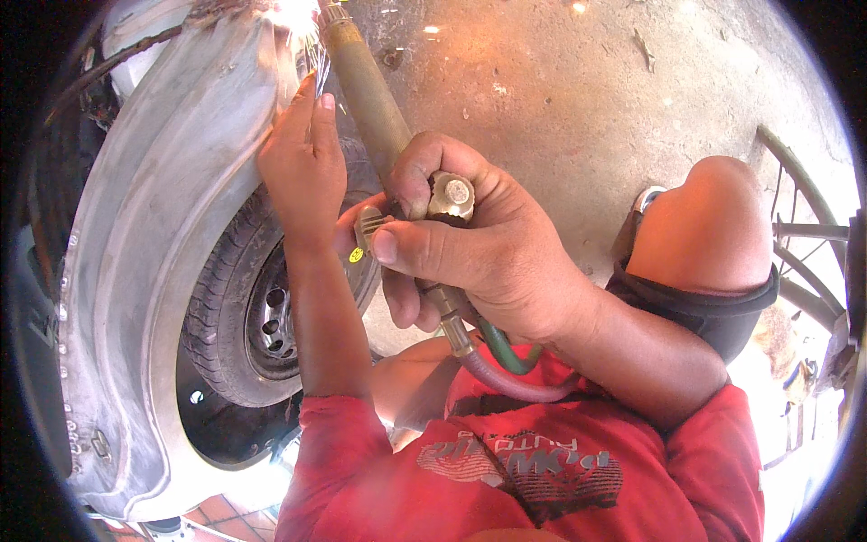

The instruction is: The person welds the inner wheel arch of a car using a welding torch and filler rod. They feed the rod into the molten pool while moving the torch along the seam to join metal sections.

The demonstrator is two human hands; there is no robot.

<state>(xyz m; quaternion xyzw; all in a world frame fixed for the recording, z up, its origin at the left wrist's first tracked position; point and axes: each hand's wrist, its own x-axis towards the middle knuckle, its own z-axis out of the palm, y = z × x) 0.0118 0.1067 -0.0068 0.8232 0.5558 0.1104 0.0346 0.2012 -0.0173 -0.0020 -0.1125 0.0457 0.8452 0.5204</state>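
Note:
A gas torch crosses the upper middle, its tip pointing away from me toward a bright flare with sparks. My right hand is closed around its rear end. Its thumb lies by a ribbed valve knob, and a brass valve knob shows between thumb and forefinger. Further left, my left hand pinches thin metal rods near the flare. That hand is beside the edge of a bare grey car body panel. Glare hides the torch tip and where it meets the panel.
A car wheel sits under the panel's arch. A green hose and a reddish hose run from the torch toward my lap. My bent knee is at right, near a spoked metal wheel. Concrete floor lies beyond.

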